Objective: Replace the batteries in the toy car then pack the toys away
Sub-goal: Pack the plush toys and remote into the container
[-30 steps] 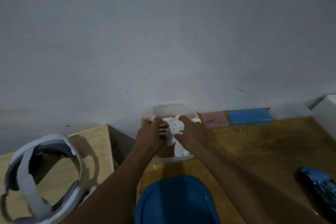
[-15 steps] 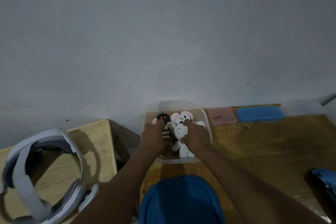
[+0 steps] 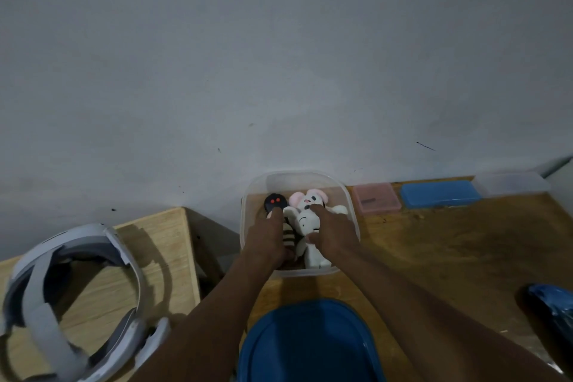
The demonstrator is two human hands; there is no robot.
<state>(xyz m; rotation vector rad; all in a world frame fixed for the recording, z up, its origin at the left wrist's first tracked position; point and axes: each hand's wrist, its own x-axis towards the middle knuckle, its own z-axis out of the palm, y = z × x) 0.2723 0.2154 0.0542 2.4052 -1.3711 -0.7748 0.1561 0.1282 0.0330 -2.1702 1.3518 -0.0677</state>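
The packing step is in hand: both hands reach into the clear container [image 3: 248, 195] that stands on the wooden table [image 3: 465, 251] against the wall [image 3: 279, 56]. The left hand [image 3: 269, 236] lies with fingers fairly straight, pressing on a black toy with red eyes [image 3: 274, 202]. The right hand [image 3: 335, 232] has forefinger and thumb spread across a white plush [image 3: 305, 220]; whether it pinches or only presses I cannot tell. A pink-eared plush [image 3: 310, 198] sits behind them. The shiny blue shape at the right edge, probably the toy car [image 3: 555, 310], lies on the table well apart from the container, so it likely goes in next, and then the blue lid [image 3: 310, 341], just in front, goes on. That calls for the plush pushed low enough for the lid to seat. Pink, blue and clear cases line the wall, a headset [image 3: 71, 304] rests on a paler side table [image 3: 161, 236], and the light is dim
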